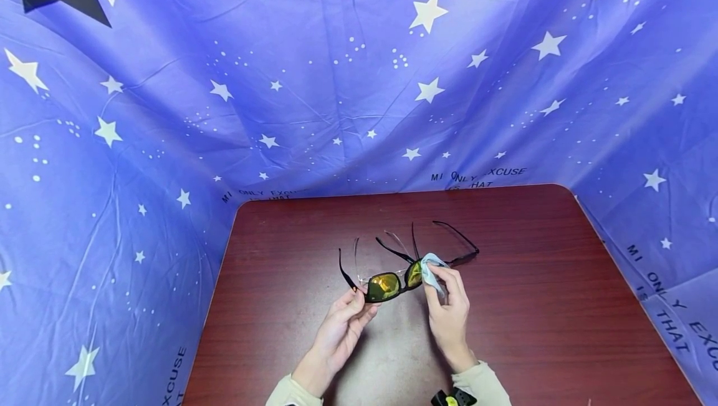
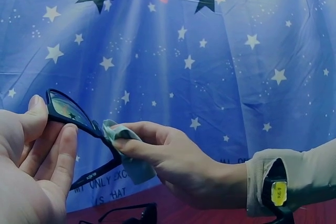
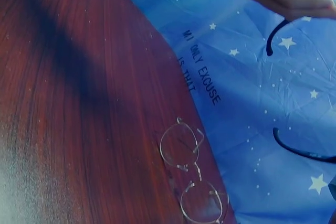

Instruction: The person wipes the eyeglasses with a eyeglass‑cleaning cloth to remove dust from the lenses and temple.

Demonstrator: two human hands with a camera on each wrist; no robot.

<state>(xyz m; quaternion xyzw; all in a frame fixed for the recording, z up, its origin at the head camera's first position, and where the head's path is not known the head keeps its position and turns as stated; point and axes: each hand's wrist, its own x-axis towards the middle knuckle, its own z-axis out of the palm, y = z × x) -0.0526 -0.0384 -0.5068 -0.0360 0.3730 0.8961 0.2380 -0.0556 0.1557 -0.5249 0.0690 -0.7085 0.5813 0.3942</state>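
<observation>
A pair of black-framed sunglasses (image 1: 384, 287) with yellow mirrored lenses is held up over the table. My left hand (image 1: 342, 325) pinches one outer end of the frame by the hinge, thumb on one side and fingers on the other. At the opposite lens, my right hand (image 1: 450, 309) pinches a crumpled light blue cloth (image 2: 134, 156), which covers the outer part of that lens. Both temples stick out away from me, unfolded; one temple (image 3: 310, 155) shows in the right wrist view. The right hand itself is hardly visible there.
Wire-rimmed round glasses (image 3: 198, 171) lie on the dark red wooden table (image 1: 561, 306), partly hidden behind the sunglasses in the head view. Another pair of black glasses (image 1: 465, 257) rests to their right. A blue star-printed curtain (image 1: 336, 82) surrounds the table's back and sides.
</observation>
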